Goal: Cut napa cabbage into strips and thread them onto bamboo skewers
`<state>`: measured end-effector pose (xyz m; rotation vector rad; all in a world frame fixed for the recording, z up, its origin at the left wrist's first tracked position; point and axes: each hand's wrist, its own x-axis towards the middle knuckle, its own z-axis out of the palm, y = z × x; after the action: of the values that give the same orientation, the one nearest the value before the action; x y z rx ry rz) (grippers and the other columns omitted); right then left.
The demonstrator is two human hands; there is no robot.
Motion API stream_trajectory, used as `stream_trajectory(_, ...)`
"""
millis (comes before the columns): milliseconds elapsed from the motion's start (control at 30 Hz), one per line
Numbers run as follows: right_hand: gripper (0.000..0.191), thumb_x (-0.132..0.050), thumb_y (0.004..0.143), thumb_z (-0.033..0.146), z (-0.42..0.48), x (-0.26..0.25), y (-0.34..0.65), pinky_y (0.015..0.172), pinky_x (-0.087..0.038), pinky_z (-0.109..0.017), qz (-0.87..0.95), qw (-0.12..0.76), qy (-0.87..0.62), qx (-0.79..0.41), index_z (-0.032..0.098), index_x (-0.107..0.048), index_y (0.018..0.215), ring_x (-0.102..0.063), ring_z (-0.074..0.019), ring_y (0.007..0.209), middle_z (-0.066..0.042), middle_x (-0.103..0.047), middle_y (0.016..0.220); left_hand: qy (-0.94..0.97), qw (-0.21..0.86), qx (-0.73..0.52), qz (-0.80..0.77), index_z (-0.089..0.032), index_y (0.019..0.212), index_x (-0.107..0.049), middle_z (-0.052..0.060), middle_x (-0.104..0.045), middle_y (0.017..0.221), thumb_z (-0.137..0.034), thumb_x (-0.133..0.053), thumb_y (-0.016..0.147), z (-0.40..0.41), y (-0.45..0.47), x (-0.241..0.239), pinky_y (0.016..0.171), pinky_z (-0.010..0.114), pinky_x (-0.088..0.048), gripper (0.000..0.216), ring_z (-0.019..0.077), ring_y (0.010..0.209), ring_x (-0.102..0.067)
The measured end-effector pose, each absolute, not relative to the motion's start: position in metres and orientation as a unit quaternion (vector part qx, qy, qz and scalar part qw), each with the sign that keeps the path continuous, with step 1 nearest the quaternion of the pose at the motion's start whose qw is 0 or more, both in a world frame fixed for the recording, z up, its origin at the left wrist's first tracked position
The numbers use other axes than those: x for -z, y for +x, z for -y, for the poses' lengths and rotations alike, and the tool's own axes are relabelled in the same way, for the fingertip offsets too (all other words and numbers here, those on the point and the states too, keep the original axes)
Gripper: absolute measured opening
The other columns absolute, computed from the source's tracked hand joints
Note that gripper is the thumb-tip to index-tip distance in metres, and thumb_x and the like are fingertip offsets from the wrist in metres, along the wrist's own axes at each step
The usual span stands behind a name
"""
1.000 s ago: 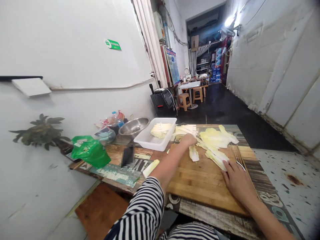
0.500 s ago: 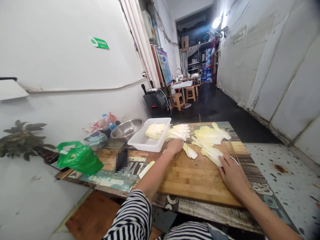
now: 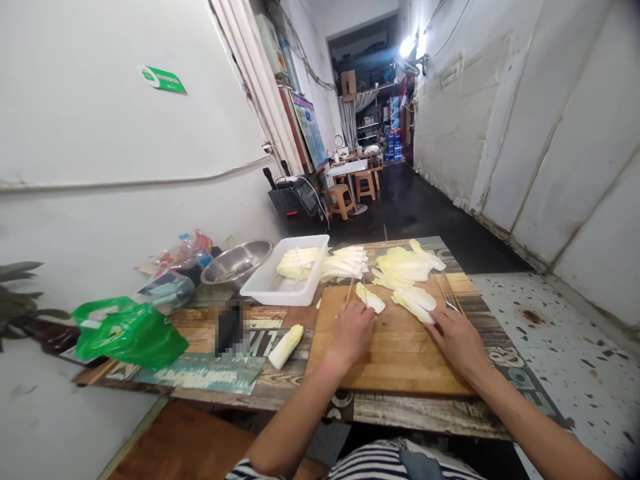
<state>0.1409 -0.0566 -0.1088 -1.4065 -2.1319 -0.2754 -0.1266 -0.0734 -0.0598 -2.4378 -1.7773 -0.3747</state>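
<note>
My left hand (image 3: 353,330) is closed near the front of the wooden cutting board (image 3: 400,360), gripping thin wooden skewers (image 3: 349,291) that point away from me. Just beyond it lies a small cabbage piece (image 3: 371,299). My right hand (image 3: 457,339) rests on the board's right side. Its fingers are stretched out, touching the near end of a pale cabbage leaf (image 3: 414,301). A bundle of loose skewers (image 3: 447,291) lies just past that hand. More cabbage leaves (image 3: 406,263) are piled at the board's far edge.
A white plastic tray (image 3: 300,297) with cabbage strips sits left of the board. Beside it are a steel bowl (image 3: 235,263), a green plastic bag (image 3: 131,333), a blurred dark object (image 3: 230,327) and a stray cabbage piece (image 3: 285,347). A corridor with stools (image 3: 344,200) runs ahead.
My left hand has drawn back from the cabbage pile near the tray to the front of the board, now gripping skewers. My right hand stays by the leaves. The view has swung right.
</note>
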Motion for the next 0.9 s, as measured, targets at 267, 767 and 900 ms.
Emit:
stream_trajectory(267, 0.035, -0.042, 0.101, 0.038, 0.062, 0.097, 0.140, 0.071, -0.046, -0.033, 0.792, 0.282, -0.533, 0.092, 0.017, -0.070, 0.095, -0.063, -0.0224, 0.080, -0.009, -0.068, 0.084, -0.833, 0.080, 0.047, 0.546, -0.015, 0.110, -0.065, 0.015, -0.063, 0.110, -0.012, -0.039, 0.096, 0.039, -0.111, 0.059, 0.092, 0.043, -0.043, 0.029, 0.0287, 0.107, -0.055)
stream_trajectory(767, 0.035, -0.045, 0.098, 0.036, 0.072, 0.093, 0.150, 0.078, -0.048, -0.035, 0.769, 0.250, -0.585, 0.060, 0.019, -0.067, 0.120, -0.063, -0.0246, 0.089, -0.010, -0.069, 0.092, -0.683, -0.363, 0.458, 0.439, -0.025, 0.101, -0.070, 0.010, -0.073, 0.103, -0.045, -0.059, 0.092, 0.120, -0.087, 0.054, 0.093, 0.039, -0.050, 0.025, 0.0238, 0.098, -0.067)
stream_trajectory(900, 0.026, -0.050, 0.093, 0.032, 0.085, 0.079, 0.170, 0.074, -0.046, -0.038, 0.734, 0.174, -0.655, 0.057, 0.016, -0.072, 0.093, -0.063, -0.0292, 0.087, -0.015, -0.067, 0.089, -0.450, -0.565, 0.551, 0.418, -0.020, 0.093, -0.066, 0.004, -0.073, 0.086, -0.060, -0.074, 0.077, 0.125, -0.082, 0.041, 0.076, 0.031, -0.053, 0.044, 0.0179, 0.078, -0.067)
